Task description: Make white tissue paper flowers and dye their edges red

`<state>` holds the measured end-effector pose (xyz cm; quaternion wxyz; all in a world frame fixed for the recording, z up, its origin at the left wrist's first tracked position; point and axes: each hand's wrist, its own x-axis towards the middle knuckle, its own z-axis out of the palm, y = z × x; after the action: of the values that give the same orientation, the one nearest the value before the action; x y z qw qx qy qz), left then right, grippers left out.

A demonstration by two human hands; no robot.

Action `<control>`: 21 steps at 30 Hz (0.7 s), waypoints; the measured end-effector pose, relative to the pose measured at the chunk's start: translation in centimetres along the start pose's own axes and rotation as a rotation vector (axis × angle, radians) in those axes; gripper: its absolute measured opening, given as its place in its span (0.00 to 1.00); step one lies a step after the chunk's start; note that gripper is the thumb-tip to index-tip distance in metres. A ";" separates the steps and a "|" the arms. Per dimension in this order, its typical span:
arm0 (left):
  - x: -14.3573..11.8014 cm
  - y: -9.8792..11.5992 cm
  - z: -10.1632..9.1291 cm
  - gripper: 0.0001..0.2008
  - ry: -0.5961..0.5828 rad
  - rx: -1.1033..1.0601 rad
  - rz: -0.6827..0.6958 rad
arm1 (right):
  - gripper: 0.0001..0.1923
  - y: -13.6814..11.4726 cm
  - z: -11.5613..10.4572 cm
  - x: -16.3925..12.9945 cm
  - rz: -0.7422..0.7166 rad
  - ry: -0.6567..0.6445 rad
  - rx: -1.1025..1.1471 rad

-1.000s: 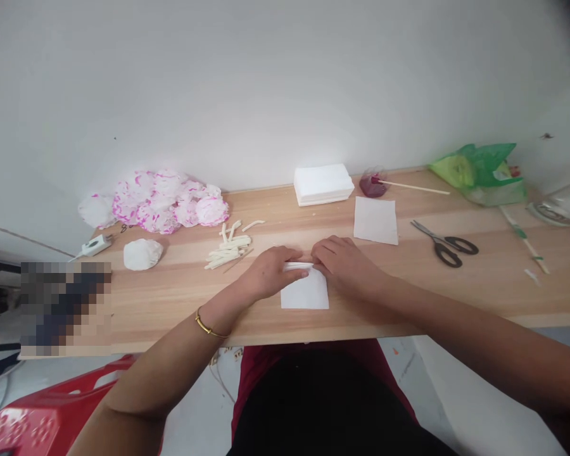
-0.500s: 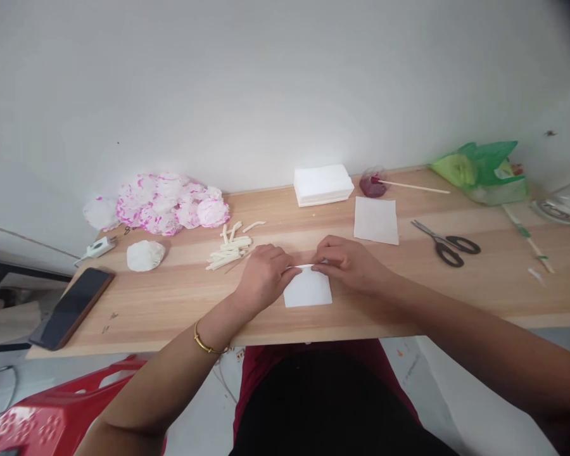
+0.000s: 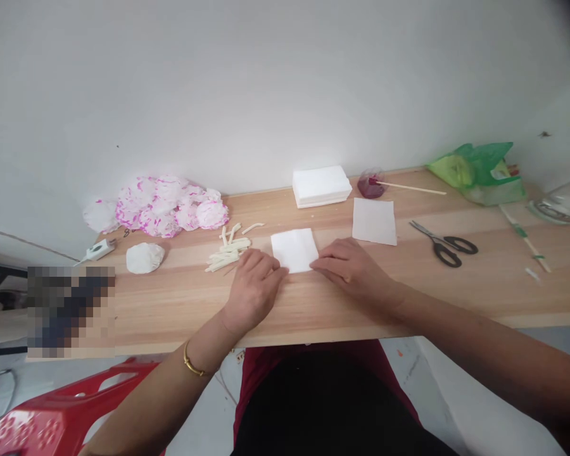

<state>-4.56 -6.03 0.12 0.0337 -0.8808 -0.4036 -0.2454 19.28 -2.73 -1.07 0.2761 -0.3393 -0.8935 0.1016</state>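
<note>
Broadly, a long light wooden tabletop point(image 3: 408, 278) runs along a plain white wall point(image 3: 266, 82), and everything on it lies within arm's reach of the seated person. At the far right a crumpled green plastic bag point(image 3: 479, 170) is pushed back against the wall. At the far left a heap of pink-and-white tissue paper flowers point(image 3: 166, 204) sits back out of the way too, with one plain white crumpled tissue ball point(image 3: 144, 257) just in front of it. A thick stack of white tissue sheets point(image 3: 321, 185) rests against the wall near the middle, and a single loose white sheet point(image 3: 374, 221) lies flat in front of it to the right.

The person's left hand point(image 3: 253, 290) and right hand point(image 3: 351, 271) both lie palm down with relaxed, slightly spread fingers, holding nothing; their fingertips press on the near corners of a small folded white tissue square point(image 3: 294, 249), seemingly to keep it flat. It lies between the hands at mid-table.

Black-handled scissors point(image 3: 444, 243) lie to the right, shut, well apart from the right hand. A loose pile of short cream paper strips point(image 3: 230, 247) sits just beyond the left hand. A small dish of dark red dye point(image 3: 370, 185) with a thin wooden stick point(image 3: 415, 188) resting in it stands beside the stack. A red plastic stool point(image 3: 47, 418) shows below the table edge at left.
</note>
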 end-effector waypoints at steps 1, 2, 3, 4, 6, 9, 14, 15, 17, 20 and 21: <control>-0.7 0.1 0.8 0.09 -0.066 -0.022 -0.030 | 0.12 0.1 0.5 -0.5 0.021 -0.073 0.006; -1.3 0.3 1.4 0.09 -0.110 -0.046 -0.061 | 0.12 0.2 1.0 -1.0 0.047 -0.134 0.015; -1.8 0.3 1.9 0.09 -0.134 -0.073 -0.092 | 0.13 0.3 1.3 -1.3 0.070 -0.173 0.030; -2.1 0.4 2.3 0.09 -0.146 -0.101 -0.127 | 0.13 0.4 1.5 -1.5 0.085 -0.197 0.047; -2.3 0.4 2.4 0.08 -0.135 -0.156 -0.189 | 0.13 0.6 1.6 -1.6 0.102 -0.209 0.079; -2.0 0.3 1.9 0.13 -0.105 -0.213 -0.232 | 0.13 0.8 1.5 -1.4 0.105 -0.202 0.108; -1.4 0.7 2.1 0.21 -0.110 -0.186 -0.209 | 0.12 0.8 1.4 -1.4 0.121 -0.206 0.117; -1.2 0.8 2.3 0.18 -0.124 -0.174 -0.213 | 0.12 0.8 1.4 -1.4 0.120 -0.206 0.123; -0.9 0.9 2.4 0.12 -0.146 -0.161 -0.222 | 0.11 0.8 1.2 -1.3 0.118 -0.207 0.140; -0.7 0.9 2.4 0.08 -0.155 -0.185 -0.220 | 0.11 0.8 1.0 -1.2 0.114 -0.208 0.169; -0.6 0.8 2.4 0.08 -0.156 -0.200 -0.219 | 0.12 0.8 0.9 -1.1 0.112 -0.209 0.175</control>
<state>-3.36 -6.40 -2.17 -0.1127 -0.8468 -0.4722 -0.2173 19.90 -2.88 -2.57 0.2039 -0.3508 -0.8847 0.2294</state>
